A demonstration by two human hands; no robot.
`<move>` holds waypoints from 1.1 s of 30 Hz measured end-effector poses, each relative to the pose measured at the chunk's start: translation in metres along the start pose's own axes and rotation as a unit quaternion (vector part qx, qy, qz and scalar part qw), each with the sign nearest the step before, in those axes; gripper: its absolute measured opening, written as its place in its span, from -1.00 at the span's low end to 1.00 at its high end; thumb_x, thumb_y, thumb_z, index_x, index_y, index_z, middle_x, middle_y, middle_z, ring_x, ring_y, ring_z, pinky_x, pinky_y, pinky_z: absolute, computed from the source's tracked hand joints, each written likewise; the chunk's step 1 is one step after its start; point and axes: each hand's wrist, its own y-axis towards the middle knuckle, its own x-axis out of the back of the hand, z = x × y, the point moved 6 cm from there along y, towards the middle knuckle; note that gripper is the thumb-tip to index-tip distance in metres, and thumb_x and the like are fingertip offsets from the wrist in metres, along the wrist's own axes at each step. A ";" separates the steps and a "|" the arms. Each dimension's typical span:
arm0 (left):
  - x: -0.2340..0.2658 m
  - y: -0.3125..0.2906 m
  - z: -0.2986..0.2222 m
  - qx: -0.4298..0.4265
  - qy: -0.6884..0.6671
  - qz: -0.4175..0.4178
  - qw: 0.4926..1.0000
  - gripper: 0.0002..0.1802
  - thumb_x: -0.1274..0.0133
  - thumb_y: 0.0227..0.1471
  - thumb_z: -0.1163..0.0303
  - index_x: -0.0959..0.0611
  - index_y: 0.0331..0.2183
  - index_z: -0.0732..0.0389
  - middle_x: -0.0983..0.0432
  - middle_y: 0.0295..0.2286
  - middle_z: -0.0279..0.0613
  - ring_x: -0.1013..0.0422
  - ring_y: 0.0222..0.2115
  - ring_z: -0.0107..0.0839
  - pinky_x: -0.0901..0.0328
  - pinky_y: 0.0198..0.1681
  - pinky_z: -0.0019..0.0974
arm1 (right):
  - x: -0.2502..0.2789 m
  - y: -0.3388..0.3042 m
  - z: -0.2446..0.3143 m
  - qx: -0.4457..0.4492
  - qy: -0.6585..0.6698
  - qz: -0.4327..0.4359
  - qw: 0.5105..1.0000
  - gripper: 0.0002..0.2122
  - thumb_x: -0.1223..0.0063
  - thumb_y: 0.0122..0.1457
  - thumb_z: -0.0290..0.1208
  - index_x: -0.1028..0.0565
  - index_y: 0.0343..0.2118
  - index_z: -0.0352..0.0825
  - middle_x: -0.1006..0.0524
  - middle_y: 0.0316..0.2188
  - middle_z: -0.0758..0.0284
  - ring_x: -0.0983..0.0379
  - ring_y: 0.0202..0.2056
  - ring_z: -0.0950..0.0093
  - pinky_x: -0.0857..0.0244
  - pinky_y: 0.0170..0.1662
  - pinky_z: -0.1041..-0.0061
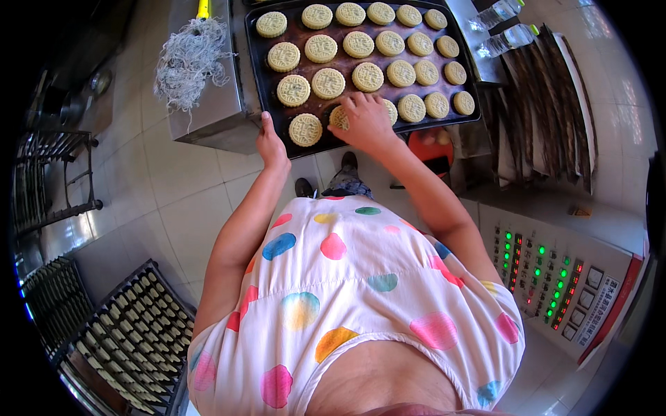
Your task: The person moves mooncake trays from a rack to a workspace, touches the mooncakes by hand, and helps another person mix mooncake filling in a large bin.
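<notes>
A dark baking tray [306, 71] holds several rows of round, pale yellow mooncakes [320, 48] with fluted edges and stamped tops. At its near left corner, my left hand [272, 144] grips the rim, thumb up along the side; the other fingers are mostly hidden. My right hand [368, 121] reaches over the nearest row, its fingers curled down around a mooncake [338, 118] that they partly cover. Just left of that one lies another mooncake [305, 130]. Behind my knuckles, a mooncake [390, 111] is partly hidden.
The tray rests on a metal bench [215, 125], with a stringy white mop head [191, 66] at its left. Two clear bottles [510, 40] lie at the right. A control panel [555, 277] with lit indicators stands right of me. Loaded racks [132, 333] stand lower left.
</notes>
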 end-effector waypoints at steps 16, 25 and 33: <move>-0.008 -0.003 0.006 -0.011 0.040 -0.021 0.999 -0.22 0.05 0.02 -0.14 -0.44 -0.09 0.48 -0.40 -0.12 -0.09 -0.31 -0.14 -0.39 -0.16 -0.03 -0.38 | -0.008 0.084 -0.012 0.131 -0.056 0.088 0.986 -0.47 -0.25 -0.23 -0.16 -0.42 -0.11 -0.18 -0.41 -0.26 0.22 -0.36 -0.17 0.30 -0.23 -0.14 0.36; -0.031 -0.006 -0.002 0.003 0.020 -0.032 0.999 -0.26 0.06 0.04 -0.10 -0.44 -0.10 0.48 -0.43 -0.14 -0.09 -0.35 -0.17 -0.35 -0.21 -0.06 -0.39 | 0.000 0.085 -0.038 0.140 -0.048 0.038 0.988 -0.52 -0.26 -0.25 -0.13 -0.43 -0.23 -0.23 -0.43 -0.32 0.26 -0.37 -0.22 0.37 -0.16 -0.18 0.43; -0.042 -0.002 -0.003 0.006 0.004 -0.020 1.000 -0.31 0.06 0.06 -0.07 -0.46 -0.10 0.44 -0.46 -0.18 -0.14 -0.37 -0.22 -0.38 -0.24 -0.10 -0.40 | 0.042 0.065 -0.106 0.054 0.130 -0.076 0.987 -0.53 -0.19 -0.15 -0.12 -0.42 -0.19 -0.28 -0.41 -0.32 0.24 -0.35 -0.20 0.26 -0.21 -0.13 0.30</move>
